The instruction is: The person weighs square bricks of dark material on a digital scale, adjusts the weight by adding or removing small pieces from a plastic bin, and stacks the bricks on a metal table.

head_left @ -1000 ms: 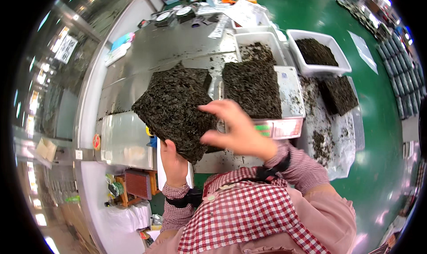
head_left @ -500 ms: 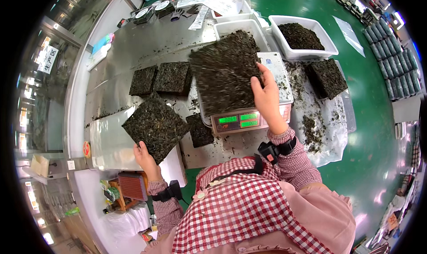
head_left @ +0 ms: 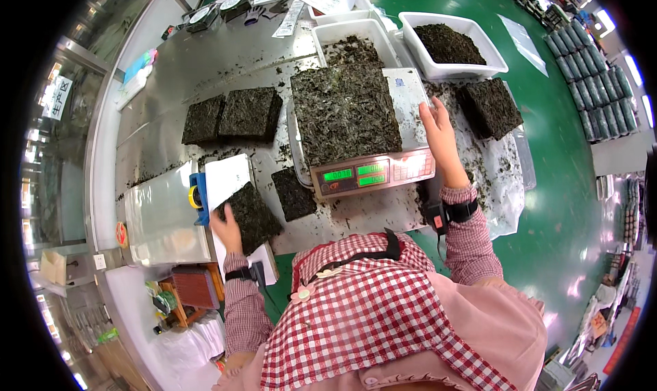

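Note:
A large square of dark dried seaweed (head_left: 348,114) lies flat on the digital scale (head_left: 373,172), covering most of its pan. My right hand (head_left: 443,145) is open at the scale's right edge, fingers apart, holding nothing. At lower left, my left hand (head_left: 228,232) grips the left edge of a dark seaweed sheet (head_left: 254,216); part of its grip is hidden. That sheet hangs tilted over a white paper (head_left: 229,174). A smaller seaweed piece (head_left: 294,194) lies between it and the scale.
Two seaweed stacks (head_left: 250,114) stand left of the scale, another stack (head_left: 490,108) right. White tubs (head_left: 454,69) with seaweed flakes stand behind. A blue tape dispenser (head_left: 199,198) sits by my left hand. Crumbs litter the steel table (head_left: 161,134).
The large seaweed square has come down onto the scale, and my right hand has let go and moved right. My left hand has lowered its sheet, uncovering the tape dispenser and white paper.

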`<move>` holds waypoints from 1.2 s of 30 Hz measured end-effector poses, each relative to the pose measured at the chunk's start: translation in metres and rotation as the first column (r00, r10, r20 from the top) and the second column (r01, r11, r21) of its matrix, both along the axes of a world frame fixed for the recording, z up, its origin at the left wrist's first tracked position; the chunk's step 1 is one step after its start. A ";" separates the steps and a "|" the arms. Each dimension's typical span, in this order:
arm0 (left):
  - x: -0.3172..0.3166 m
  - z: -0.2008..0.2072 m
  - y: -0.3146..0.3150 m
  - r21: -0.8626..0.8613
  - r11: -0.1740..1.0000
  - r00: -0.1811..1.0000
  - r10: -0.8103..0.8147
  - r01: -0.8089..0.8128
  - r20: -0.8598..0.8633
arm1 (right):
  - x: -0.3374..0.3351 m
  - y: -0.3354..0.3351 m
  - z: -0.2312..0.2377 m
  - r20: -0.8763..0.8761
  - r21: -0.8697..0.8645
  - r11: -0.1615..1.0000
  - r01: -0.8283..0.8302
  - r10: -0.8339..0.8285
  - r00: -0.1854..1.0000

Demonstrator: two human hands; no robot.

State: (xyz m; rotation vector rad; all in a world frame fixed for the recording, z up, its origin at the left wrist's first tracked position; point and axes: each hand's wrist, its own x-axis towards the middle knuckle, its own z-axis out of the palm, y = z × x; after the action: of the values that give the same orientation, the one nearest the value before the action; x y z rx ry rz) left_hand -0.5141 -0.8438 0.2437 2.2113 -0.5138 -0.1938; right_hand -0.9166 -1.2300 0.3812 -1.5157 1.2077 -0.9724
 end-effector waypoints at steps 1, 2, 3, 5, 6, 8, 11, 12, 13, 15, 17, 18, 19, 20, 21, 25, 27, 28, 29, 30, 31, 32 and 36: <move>-0.014 0.019 -0.030 -0.111 0.993 0.979 -0.064 0.043 -0.194 | 0.003 -0.004 0.002 -0.032 0.027 0.999 -0.039 0.040 0.999; -0.030 0.039 -0.063 -0.238 0.966 0.976 -0.145 0.103 -0.165 | 0.007 -0.008 0.006 -0.061 0.077 0.994 -0.075 0.080 0.995; -0.043 0.061 -0.094 -0.299 0.941 0.924 -0.249 0.159 -0.291 | 0.012 -0.013 0.009 -0.061 0.103 0.988 -0.115 0.121 0.991; -0.068 0.099 -0.154 -0.483 0.829 0.761 -0.499 0.280 -0.415 | 0.030 -0.020 0.013 -0.136 0.107 0.984 -0.143 0.157 0.978; -0.074 0.115 -0.183 -0.537 0.778 0.681 -0.587 0.325 -0.438 | 0.041 -0.023 0.013 -0.140 0.089 0.984 -0.157 0.168 0.976; -0.084 0.137 -0.229 -0.488 0.767 0.559 -0.639 0.416 -0.528 | 0.056 -0.027 0.012 -0.149 0.092 0.977 -0.192 0.204 0.967; -0.093 0.153 -0.261 -0.234 0.831 0.584 -0.528 0.505 -0.616 | 0.069 -0.026 0.007 -0.231 0.173 0.943 -0.286 0.321 0.919; -0.093 0.158 -0.265 -0.247 0.843 0.590 -0.516 0.477 -0.621 | 0.077 -0.025 0.006 -0.182 0.230 0.947 -0.223 0.267 0.946; -0.092 0.163 -0.264 -0.322 0.818 0.538 -0.561 0.477 -0.629 | 0.078 -0.022 0.008 -0.060 0.263 0.926 -0.271 0.296 0.953; -0.089 0.175 -0.257 -0.419 0.774 0.453 -0.623 0.474 -0.638 | 0.080 -0.018 0.014 0.197 0.299 0.883 -0.363 0.315 0.928; -0.089 0.183 -0.248 -0.538 0.703 0.470 -0.712 0.465 -0.522 | 0.077 -0.014 0.025 0.290 0.226 0.882 -0.414 0.345 0.893; -0.091 0.185 -0.241 -0.564 0.644 0.532 -0.758 0.517 -0.377 | 0.073 -0.013 0.032 0.260 0.081 0.908 -0.411 0.379 0.888; -0.092 0.185 -0.234 -0.596 0.550 0.560 -0.805 0.585 -0.194 | 0.070 -0.012 0.037 0.194 -0.023 0.919 -0.395 0.391 0.900; -0.089 0.185 -0.231 -0.565 0.520 0.553 -0.823 0.641 -0.129 | 0.061 -0.013 0.043 0.287 -0.139 0.862 -0.488 0.507 0.813; -0.087 0.183 -0.227 -0.364 0.563 0.572 -0.815 0.742 -0.095 | 0.057 -0.014 0.046 0.209 -0.289 0.820 -0.494 0.558 0.803; -0.086 0.159 -0.236 0.134 0.522 0.505 -0.851 0.842 0.144 | 0.049 -0.013 0.038 0.010 -0.217 0.770 -0.599 0.616 0.788; -0.087 0.149 -0.237 0.109 0.445 0.438 -0.895 0.889 0.078 | 0.053 -0.009 0.027 0.009 -0.213 0.757 -0.618 0.634 0.773; -0.087 0.146 -0.235 0.122 0.424 0.421 -0.906 0.898 0.049 | 0.055 -0.008 0.023 -0.028 -0.221 0.759 -0.613 0.623 0.782; -0.086 0.144 -0.234 0.323 0.354 0.310 -0.934 0.878 0.180 | 0.057 -0.007 0.020 -0.062 -0.148 0.802 -0.579 0.577 0.814; -0.085 0.142 -0.234 0.358 0.348 0.253 -0.924 0.866 0.286 | 0.056 -0.006 0.019 -0.020 -0.178 0.784 -0.594 0.601 0.799; -0.083 0.143 -0.232 0.365 0.359 0.193 -0.887 0.859 0.418 | 0.055 -0.005 0.019 0.027 -0.161 0.795 -0.584 0.595 0.803; -0.080 0.143 -0.233 0.279 0.364 0.243 -0.890 0.889 0.387 | 0.053 -0.005 0.020 0.072 -0.147 0.805 -0.575 0.588 0.806; -0.074 0.146 -0.236 -0.075 0.404 0.396 -0.913 0.912 -0.099 | 0.040 -0.010 0.028 0.179 -0.023 0.759 -0.650 0.643 0.745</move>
State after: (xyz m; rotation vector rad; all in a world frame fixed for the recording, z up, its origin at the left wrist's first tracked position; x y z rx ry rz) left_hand -0.5877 -1.0797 0.3897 1.6218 -1.6439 -0.9101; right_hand -0.8768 -1.2397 0.4094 -1.6096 0.4868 -0.5783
